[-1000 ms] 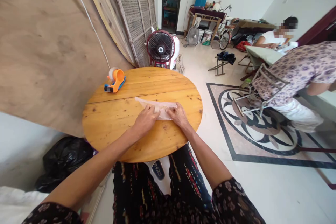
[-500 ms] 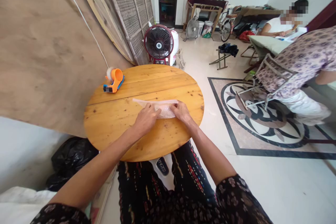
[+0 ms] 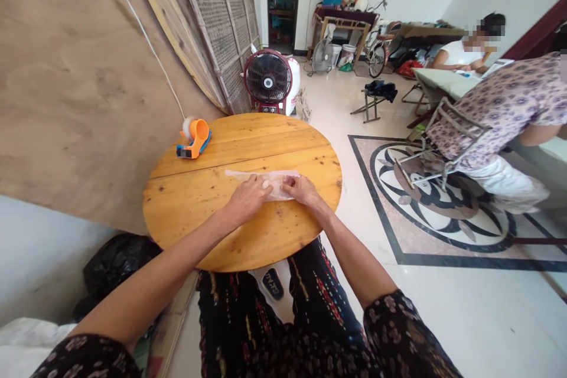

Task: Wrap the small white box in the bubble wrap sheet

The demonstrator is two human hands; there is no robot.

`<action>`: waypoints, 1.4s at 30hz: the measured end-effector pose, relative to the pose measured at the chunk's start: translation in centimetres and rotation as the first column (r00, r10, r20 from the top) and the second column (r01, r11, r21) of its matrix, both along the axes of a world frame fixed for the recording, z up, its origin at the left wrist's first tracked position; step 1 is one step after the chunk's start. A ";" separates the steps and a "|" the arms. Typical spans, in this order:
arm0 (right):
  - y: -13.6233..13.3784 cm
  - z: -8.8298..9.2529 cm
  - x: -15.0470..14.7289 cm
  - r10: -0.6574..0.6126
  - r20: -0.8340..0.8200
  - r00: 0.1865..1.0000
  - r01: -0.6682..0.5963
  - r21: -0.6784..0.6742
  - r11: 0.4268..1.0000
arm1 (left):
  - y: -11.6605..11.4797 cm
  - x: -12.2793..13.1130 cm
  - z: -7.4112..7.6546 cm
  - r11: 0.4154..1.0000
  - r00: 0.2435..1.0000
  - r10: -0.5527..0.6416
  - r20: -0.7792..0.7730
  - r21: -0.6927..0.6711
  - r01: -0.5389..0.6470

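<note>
We look down on a round table [image 3: 243, 142] of yellow-brown wood, its planks knotty and parted by a dark seam. Near its far left edge we see an orange and blue tape dispenser [image 3: 195, 137] with a roll of tape in it. A large plywood sheet [image 3: 80, 71] rises on the left, with a woven panel [image 3: 215, 18] beyond it, and a dark red fan [image 3: 268, 81] stands just past the table's far edge. Across the pale floor [image 3: 328, 91] we make out a folding stool [image 3: 374, 107] with dark cloth on it, a bicycle [image 3: 378, 59] by the back wall, and, on the right, two people seated at a cloth-covered table [image 3: 443, 84]. Closer to us, the thin, whitish clear plastic piece [image 3: 277, 180] lies on the round table, right of its middle, one narrow end trailing leftward. Our left hand [image 3: 252, 192] rests over its left part, fingers bent and close together; we cannot tell whether they grip it or only press it down. Our right hand [image 3: 301, 189] has thumb and fingers drawn together, pinching the plastic near its right end. Between the two hands a short stretch of it shows.
</note>
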State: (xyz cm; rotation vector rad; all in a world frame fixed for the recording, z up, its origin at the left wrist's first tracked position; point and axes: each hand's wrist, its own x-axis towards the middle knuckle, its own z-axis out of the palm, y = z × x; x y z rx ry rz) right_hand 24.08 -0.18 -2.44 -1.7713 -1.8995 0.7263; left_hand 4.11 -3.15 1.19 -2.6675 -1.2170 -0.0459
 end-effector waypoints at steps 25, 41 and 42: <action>-0.1 -2.6 -0.4 0.016 -0.662 0.749 0.019 0.045 0.999 | 0.4 -0.2 -0.4 0.999 1.000 -0.009 0.025 -0.032 0.009; -0.1 -0.7 -3.5 -0.111 -0.779 0.617 0.169 -0.007 0.986 | 0.5 -0.6 -0.9 1.000 0.996 -0.005 0.094 0.003 0.005; -0.1 -0.6 -3.4 -0.123 -0.780 0.613 0.169 -0.023 0.985 | 0.5 -0.6 -0.9 1.000 0.995 0.003 0.100 0.012 -0.004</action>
